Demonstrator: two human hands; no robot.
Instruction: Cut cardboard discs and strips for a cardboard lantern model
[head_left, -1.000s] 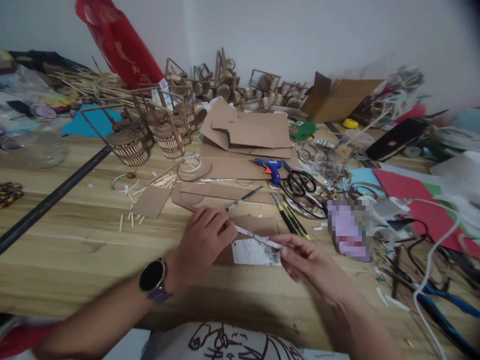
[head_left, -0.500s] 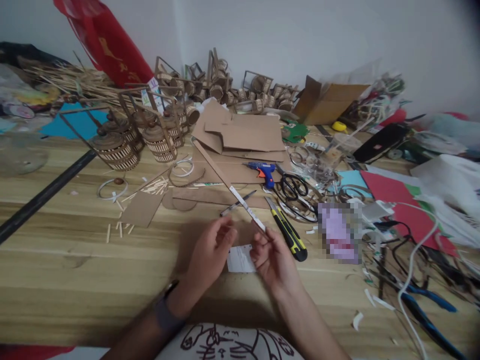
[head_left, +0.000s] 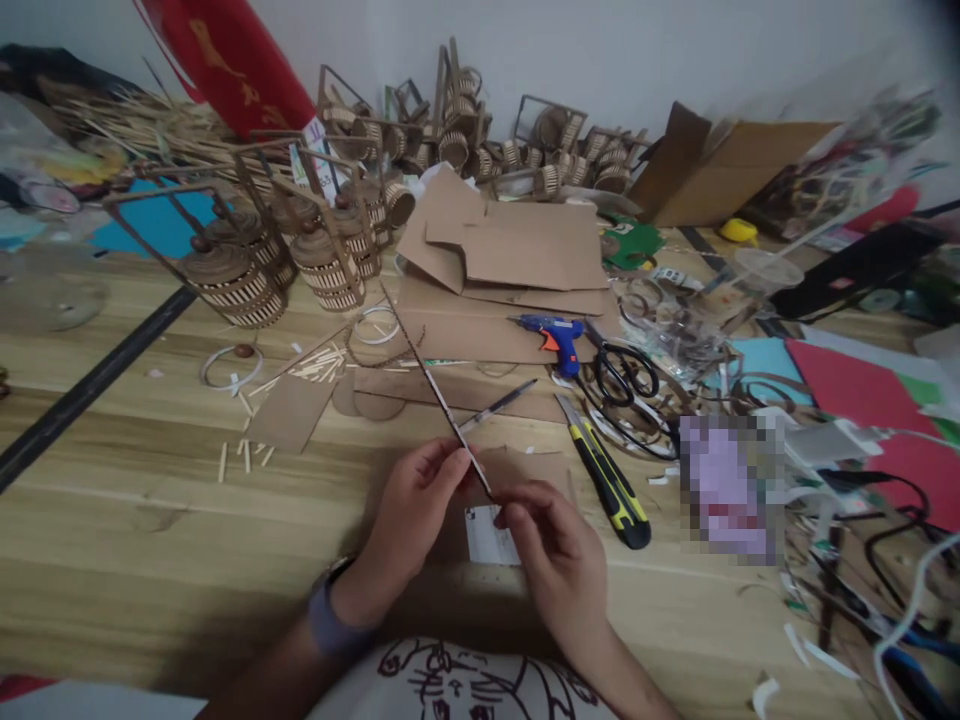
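Observation:
A long thin brown strip with a whitish stretch (head_left: 431, 377) slants up and away from my hands, seen nearly edge-on. My right hand (head_left: 564, 550) pinches its near end between thumb and fingers. Farther along, my left hand (head_left: 412, 515) is closed with the thumb against the strip. Beneath the hands lie a piece of brown cardboard (head_left: 536, 468) and a small white printed paper (head_left: 486, 540). Just beyond the strip rests a pen (head_left: 501, 403). To the right of my right hand is a yellow and black utility knife (head_left: 607, 475), its blade out.
A blue glue gun (head_left: 559, 335) and black scissors (head_left: 626, 370) lie past the knife. Small lidded baskets (head_left: 236, 280) with handles stand at the left. Cardboard sheets (head_left: 525, 245) lie at the back, near a cardboard box (head_left: 720, 165). Thin wooden sticks (head_left: 319, 365) are scattered left.
My left hand has moved in and closed on the strip. The strip has turned from showing its face to nearly edge-on. The view has shifted, so the table's things sit differently in frame.

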